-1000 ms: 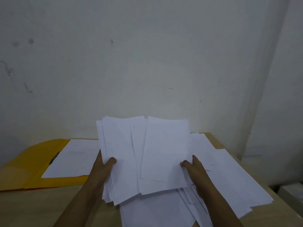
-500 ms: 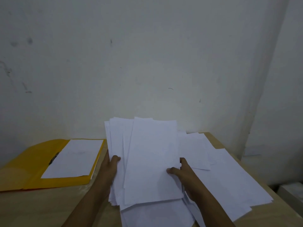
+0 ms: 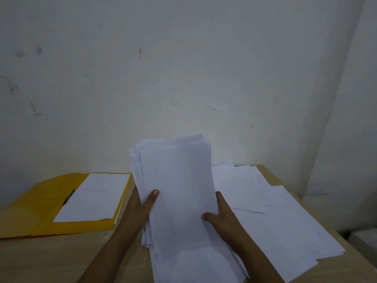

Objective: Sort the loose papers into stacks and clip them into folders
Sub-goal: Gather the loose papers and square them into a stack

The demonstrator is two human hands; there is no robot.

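Note:
A tall stack of white papers (image 3: 177, 180) stands nearly upright over the middle of the table. My left hand (image 3: 142, 207) grips its left edge with the thumb on the front sheet. My right hand (image 3: 219, 215) holds the right edge, thumb pressed on the front. More loose white sheets (image 3: 275, 217) lie spread flat on the table to the right, partly under the stack. A yellow folder (image 3: 40, 201) lies open at the left with a white sheet (image 3: 93, 199) in it and a dark metal clip (image 3: 69, 198) along the sheet's left edge.
The wooden table (image 3: 61, 258) ends against a white wall (image 3: 183, 68) behind. Its right edge (image 3: 359, 254) runs diagonally past the loose sheets. A pale object (image 3: 365, 240) sits on the floor at the lower right.
The fanned-out sheets have been pushed together into one narrower stack between my hands. Both hands moved inward and the stack now stands more upright.

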